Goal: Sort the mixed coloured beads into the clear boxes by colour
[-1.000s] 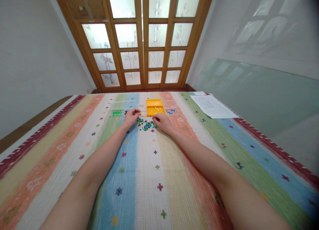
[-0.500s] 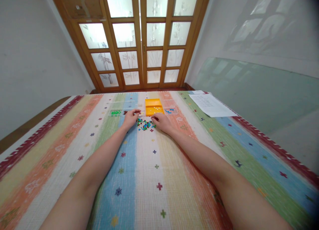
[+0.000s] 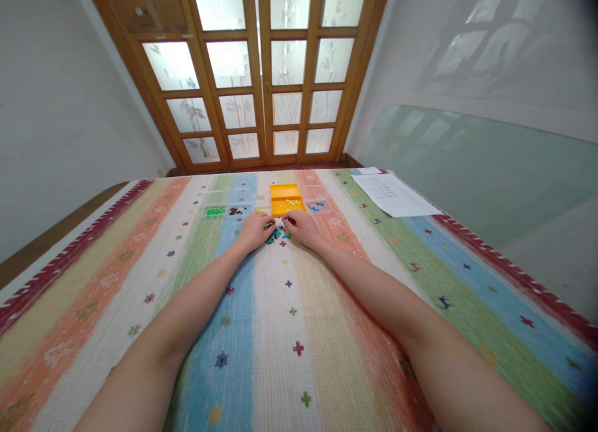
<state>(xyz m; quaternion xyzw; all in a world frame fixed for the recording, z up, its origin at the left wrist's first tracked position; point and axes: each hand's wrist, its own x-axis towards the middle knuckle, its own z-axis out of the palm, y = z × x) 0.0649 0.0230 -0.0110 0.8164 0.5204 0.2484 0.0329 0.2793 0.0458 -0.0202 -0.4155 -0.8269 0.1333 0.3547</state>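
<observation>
A mixed heap of small blue, green and dark pieces point(image 3: 279, 234) lies on the tablecloth between my hands. My left hand point(image 3: 255, 230) rests at the heap's left side, its fingers bent together and covering part of it. At the right side, my right hand point(image 3: 303, 227) has its thumb and fingers pinched; anything in them is too small to name. Just beyond stands an open yellow box point(image 3: 275, 206) with small white pieces in it. To the left, clear boxes hold green pieces point(image 3: 215, 212) and dark brown pieces point(image 3: 237, 211). Blue pieces point(image 3: 317, 206) sit in a clear box on the right.
A striped tablecloth point(image 3: 289, 320) covers the table. Printed paper sheets point(image 3: 397, 195) lie at the far right. Beyond the table stand wooden doors with glass panes point(image 3: 243, 108), and a pale glass panel point(image 3: 476, 164) leans by the right wall.
My left hand has moved right and nearer, from beside the box of dark brown pieces to the heap. The right hand has stayed nearly in place.
</observation>
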